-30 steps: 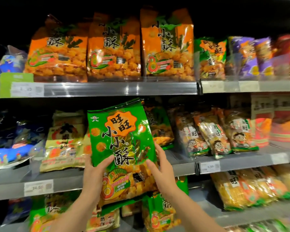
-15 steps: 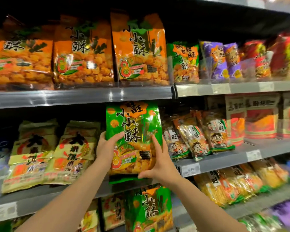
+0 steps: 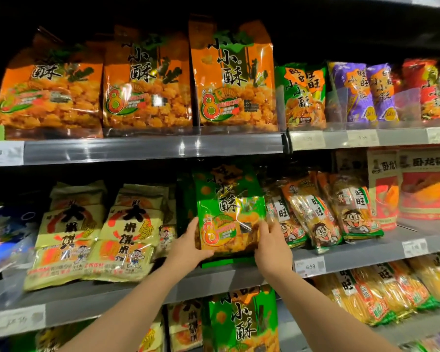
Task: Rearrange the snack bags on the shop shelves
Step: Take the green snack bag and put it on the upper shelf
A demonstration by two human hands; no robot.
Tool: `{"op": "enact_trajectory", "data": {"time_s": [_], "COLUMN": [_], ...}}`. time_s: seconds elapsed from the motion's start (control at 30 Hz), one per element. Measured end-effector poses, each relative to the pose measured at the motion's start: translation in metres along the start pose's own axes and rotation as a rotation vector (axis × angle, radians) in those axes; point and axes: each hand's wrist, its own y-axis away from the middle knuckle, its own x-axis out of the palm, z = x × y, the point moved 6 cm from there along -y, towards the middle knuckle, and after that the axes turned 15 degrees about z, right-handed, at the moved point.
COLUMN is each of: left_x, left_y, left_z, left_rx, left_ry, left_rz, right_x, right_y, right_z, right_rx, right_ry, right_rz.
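A green snack bag [image 3: 229,212] stands on the middle shelf [image 3: 239,278], its top reaching into the shadow under the upper shelf. My left hand [image 3: 188,246] grips its lower left edge, thumb on the front. My right hand [image 3: 272,246] grips its lower right edge. Its bottom seam rests at the shelf's front. More green bags sit behind it to the left.
Three orange bags [image 3: 233,80] line the upper shelf [image 3: 153,149], with green, purple and red bags [image 3: 361,92] to their right. Pale yellow packs [image 3: 97,235] lie left of the held bag, cartoon-face packs [image 3: 323,212] right. Another green bag [image 3: 241,323] stands on the lower shelf.
Both hands pushed the green bag up and back from in front of the shelves onto the middle shelf. The view shifted right and closer.
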Motion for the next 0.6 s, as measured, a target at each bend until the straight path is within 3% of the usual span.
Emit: {"op": "enact_trajectory", "data": {"time_s": [0.1, 0.23, 0.33, 0.6], "left_x": [0.002, 0.005, 0.006, 0.015], "left_y": [0.0, 0.006, 0.009, 0.012], "left_z": [0.0, -0.002, -0.002, 0.006], "left_rx": [0.011, 0.032, 0.05, 0.02], "left_ry": [-0.04, -0.033, 0.002, -0.08], "left_rz": [-0.044, -0.105, -0.128, -0.115], "right_x": [0.002, 0.006, 0.018, 0.04], "right_y": [0.003, 0.019, 0.03, 0.051], "right_z": [0.004, 0.015, 0.026, 0.023], "right_rx": [-0.029, -0.227, -0.337, -0.336], "right_ry": [0.057, 0.1, 0.076, 0.132], "right_rz": [-0.043, -0.142, -0.104, -0.058]}}
